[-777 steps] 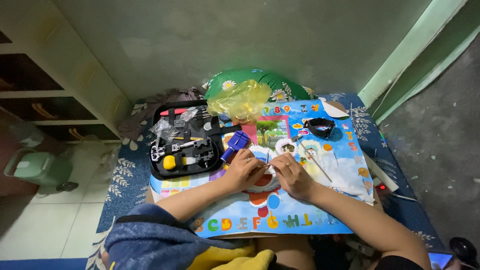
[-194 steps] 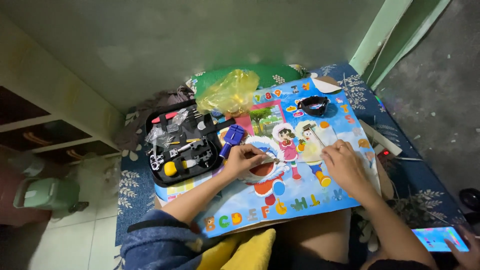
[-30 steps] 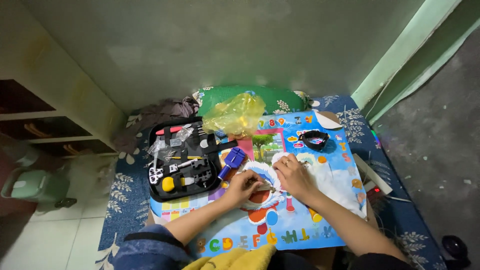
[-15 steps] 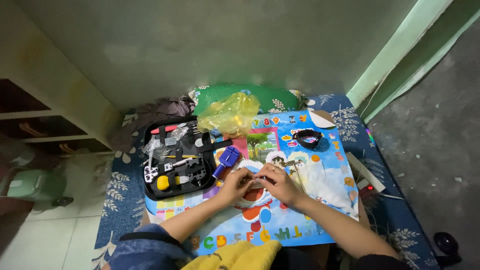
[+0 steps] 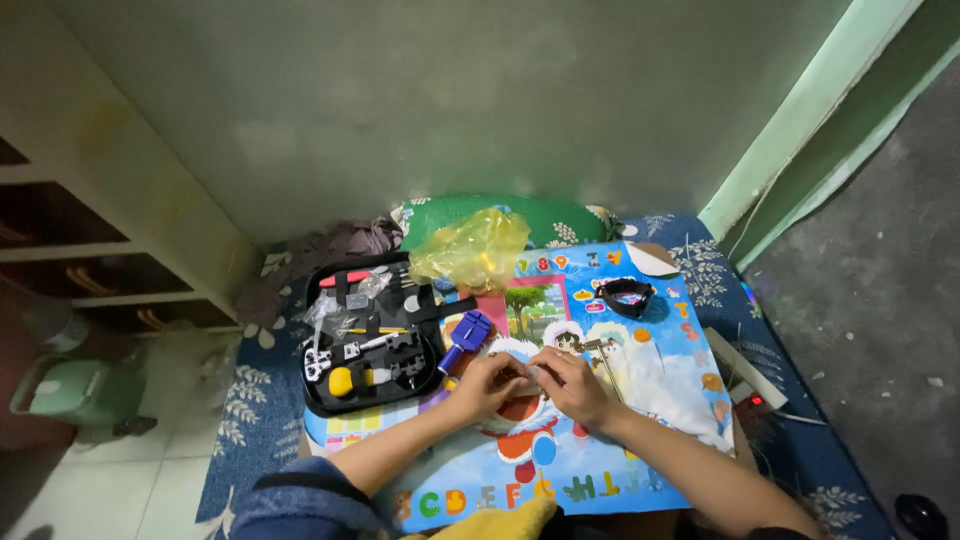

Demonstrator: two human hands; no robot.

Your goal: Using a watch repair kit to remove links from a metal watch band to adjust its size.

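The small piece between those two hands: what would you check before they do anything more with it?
1. Both hands on the piece: left hand and right hand meet over the colourful mat. Ok.
2. Grip firm on the piece: it is hidden by the fingers. Cannot tell.
3. Tool case within reach, open beside the left hand. Ok.
4. Blue tool free, lying just above the hands. Ok.
5. Black watch out of the way, further up the mat. Ok.
6. Yellow plastic bag overlaps the case's top edge. Not ok.
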